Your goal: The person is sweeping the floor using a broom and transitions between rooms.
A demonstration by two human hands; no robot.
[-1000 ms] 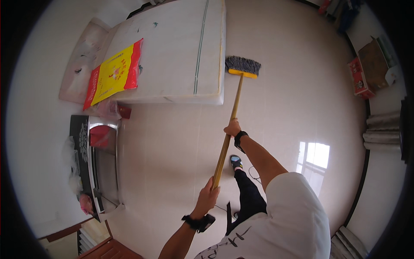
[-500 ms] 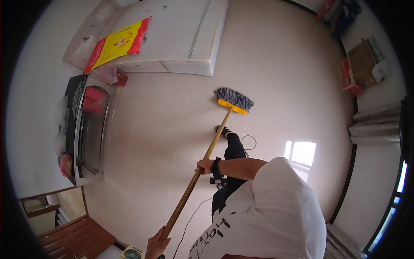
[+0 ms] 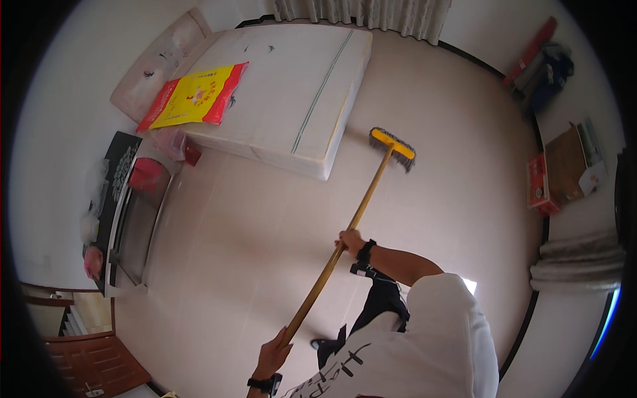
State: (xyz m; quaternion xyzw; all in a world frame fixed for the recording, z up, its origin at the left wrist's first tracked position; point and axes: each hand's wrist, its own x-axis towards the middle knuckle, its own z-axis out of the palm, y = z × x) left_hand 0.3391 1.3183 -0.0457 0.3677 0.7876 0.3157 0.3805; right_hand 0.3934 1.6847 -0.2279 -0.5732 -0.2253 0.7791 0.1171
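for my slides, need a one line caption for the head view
Both hands, left hand and right hand, grip a wooden-handled broom on the tiled floor beside a mattress.

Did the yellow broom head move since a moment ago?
Yes. The broom head sat out on the open floor, away from the white mattress; now it rests beside the mattress's near corner, pushed out away from the person.

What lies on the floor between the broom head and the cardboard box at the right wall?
In the head view, the stretch between the broom head and the cardboard box is bare pale tiled floor; nothing lies on it.
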